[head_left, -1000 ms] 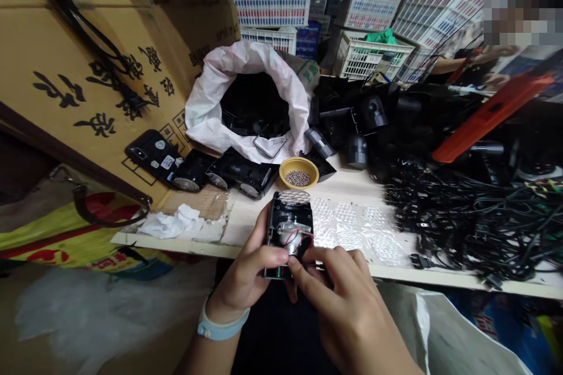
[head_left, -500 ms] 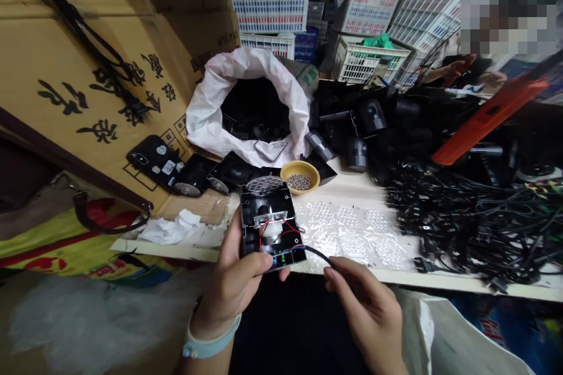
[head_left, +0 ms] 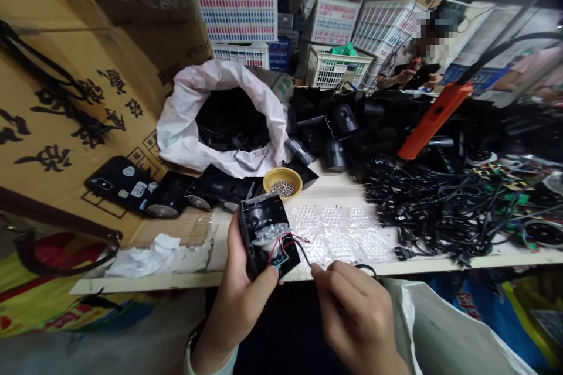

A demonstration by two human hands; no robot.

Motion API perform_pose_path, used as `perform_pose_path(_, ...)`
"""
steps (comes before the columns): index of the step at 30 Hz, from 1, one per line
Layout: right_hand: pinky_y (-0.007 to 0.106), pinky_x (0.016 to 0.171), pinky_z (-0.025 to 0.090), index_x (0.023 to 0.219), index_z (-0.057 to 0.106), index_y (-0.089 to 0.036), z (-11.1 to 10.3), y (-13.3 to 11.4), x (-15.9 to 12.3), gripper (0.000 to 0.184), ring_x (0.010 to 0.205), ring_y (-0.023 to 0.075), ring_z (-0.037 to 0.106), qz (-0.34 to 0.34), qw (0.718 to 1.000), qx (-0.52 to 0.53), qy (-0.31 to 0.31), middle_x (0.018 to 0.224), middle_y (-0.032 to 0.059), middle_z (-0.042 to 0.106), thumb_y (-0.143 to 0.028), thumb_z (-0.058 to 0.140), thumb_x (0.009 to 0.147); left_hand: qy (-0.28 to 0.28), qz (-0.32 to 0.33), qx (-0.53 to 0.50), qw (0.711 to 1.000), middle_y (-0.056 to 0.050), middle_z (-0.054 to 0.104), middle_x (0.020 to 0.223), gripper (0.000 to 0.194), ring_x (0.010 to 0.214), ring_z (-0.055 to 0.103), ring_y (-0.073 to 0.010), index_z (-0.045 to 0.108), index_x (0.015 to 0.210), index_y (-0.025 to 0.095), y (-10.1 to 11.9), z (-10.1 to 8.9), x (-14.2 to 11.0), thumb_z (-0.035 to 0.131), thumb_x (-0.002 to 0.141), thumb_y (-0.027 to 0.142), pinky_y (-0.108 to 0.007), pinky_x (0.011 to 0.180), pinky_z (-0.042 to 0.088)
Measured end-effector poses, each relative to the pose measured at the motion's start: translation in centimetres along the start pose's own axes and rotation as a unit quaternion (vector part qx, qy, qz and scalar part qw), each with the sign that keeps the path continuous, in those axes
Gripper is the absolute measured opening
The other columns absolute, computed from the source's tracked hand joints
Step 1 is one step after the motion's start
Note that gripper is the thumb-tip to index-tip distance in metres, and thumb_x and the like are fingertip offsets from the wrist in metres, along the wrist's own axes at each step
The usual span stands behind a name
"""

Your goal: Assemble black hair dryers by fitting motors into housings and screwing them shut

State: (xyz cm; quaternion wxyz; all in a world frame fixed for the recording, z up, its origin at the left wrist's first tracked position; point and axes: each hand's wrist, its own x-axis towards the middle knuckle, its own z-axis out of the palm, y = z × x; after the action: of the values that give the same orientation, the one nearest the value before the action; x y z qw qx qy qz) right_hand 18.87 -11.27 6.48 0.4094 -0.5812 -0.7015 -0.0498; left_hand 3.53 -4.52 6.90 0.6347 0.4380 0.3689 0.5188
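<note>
Black housing [head_left: 263, 228] gripped in closed left hand [head_left: 241, 310], wired face tilted up for access; thin cable [head_left: 304, 253] pinched in right hand [head_left: 356, 319], just beside it, lead apparently held clear of bubble wrap [head_left: 338, 246] on counter [head_left: 197, 258].

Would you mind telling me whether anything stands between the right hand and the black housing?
Nothing visible does; the black cable runs from the black housing, held in the left hand, to the right hand.
</note>
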Motion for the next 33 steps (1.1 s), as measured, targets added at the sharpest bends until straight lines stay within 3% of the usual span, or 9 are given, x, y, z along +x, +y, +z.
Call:
perform_pose_path(6,0.023,0.049,0.038,0.11,0.07,-0.017,-0.3,-0.1,0.4,0.029,0.056,0.0134,0.057,0.058,0.988,0.106,-0.097,0.064,0.0013,0.057,-0.011,0.048,0.093,-0.004,0.003,0.001,1.0,-0.01,0.048,0.145,0.089,0.131,0.046,-0.0344,0.025,0.152,0.032,-0.6,-0.4,0.5,0.069,0.077,0.019,-0.04,0.097,0.051)
perform_pose_path(11,0.022,0.056,0.048,0.108,0.074,-0.021,0.2,0.0,0.4,0.026,0.065,0.015,0.064,0.148,0.964,0.203,-0.087,0.07,0.0028,0.065,-0.019,0.053,0.094,0.013,-0.007,0.031,0.999,-0.007,0.046,0.149,0.088,0.137,0.041,-0.0333,0.024,0.152,0.035,-0.6,-0.6,0.2,0.07,0.078,0.022,-0.043,0.11,0.041)
perform_pose_path(17,0.025,0.075,0.055,0.097,0.079,-0.024,1.6,-0.4,0.2,0.019,0.088,0.0213,0.07,0.329,0.883,0.332,-0.033,0.084,0.0055,0.074,-0.035,0.067,0.087,0.007,0.073,0.119,0.99,-0.005,0.033,0.159,0.078,0.147,0.026,-0.0267,0.016,0.155,0.03,-0.3,0.6,-0.8,0.055,0.088,0.019,-0.04,0.118,0.029)
perform_pose_path(21,0.029,0.081,0.054,0.093,0.08,-0.024,2.2,-0.7,0.2,0.024,0.09,0.0231,0.07,0.41,0.817,0.405,-0.004,0.092,0.0068,0.076,-0.042,0.072,0.08,-0.024,0.115,0.18,0.977,-0.003,0.018,0.164,0.082,0.15,0.016,-0.0243,0.006,0.156,0.03,-0.9,0.5,-0.8,0.052,0.09,0.015,-0.037,0.119,0.028)
perform_pose_path(24,0.028,0.075,0.053,0.095,0.08,-0.023,2.3,-0.7,0.1,0.029,0.082,0.0217,0.068,0.439,0.78,0.446,-0.007,0.088,0.0068,0.076,-0.046,0.073,0.079,-0.043,0.126,0.199,0.971,-0.002,0.014,0.165,0.083,0.151,0.013,-0.0243,0.004,0.156,0.032,-1.0,0.6,-0.8,0.052,0.09,0.015,-0.038,0.119,0.026)
perform_pose_path(26,0.028,0.073,0.054,0.095,0.079,-0.022,2.3,-0.6,-0.1,0.026,0.08,0.0214,0.068,0.424,0.79,0.443,0.002,0.085,0.0066,0.075,-0.043,0.072,0.081,-0.03,0.109,0.188,0.976,0.0,0.017,0.165,0.082,0.151,0.012,-0.0224,0.007,0.156,0.032,-0.7,1.0,-0.9,0.051,0.09,0.015,-0.036,0.121,0.023)
perform_pose_path(29,0.027,0.069,0.054,0.096,0.079,-0.023,2.5,-0.4,-0.4,0.016,0.076,0.0193,0.068,0.316,0.874,0.37,0.016,0.078,0.0053,0.072,-0.029,0.067,0.086,0.01,0.063,0.143,0.988,0.003,0.024,0.163,0.08,0.15,0.015,-0.02,0.017,0.155,0.033,-0.1,1.5,-1.0,0.054,0.086,0.015,-0.031,0.121,0.019)
perform_pose_path(31,0.023,0.056,0.048,0.103,0.077,-0.022,2.8,-0.2,-0.6,0.023,0.062,0.0156,0.062,0.194,0.936,0.291,0.033,0.067,0.0035,0.064,-0.017,0.059,0.09,0.033,0.025,0.104,0.994,0.002,0.032,0.159,0.081,0.146,0.028,-0.0229,0.025,0.153,0.033,0.3,1.7,-0.9,0.058,0.081,0.017,-0.03,0.116,0.027)
perform_pose_path(33,0.023,0.047,0.039,0.116,0.072,-0.019,3.1,0.0,-0.9,0.036,0.052,0.0135,0.052,0.069,0.974,0.211,0.054,0.06,0.0017,0.056,-0.008,0.051,0.089,0.042,-0.032,0.062,0.997,-0.003,0.047,0.148,0.084,0.121,0.053,-0.0242,0.028,0.151,0.033,0.5,1.8,-0.6,0.062,0.076,0.017,-0.03,0.096,0.047)
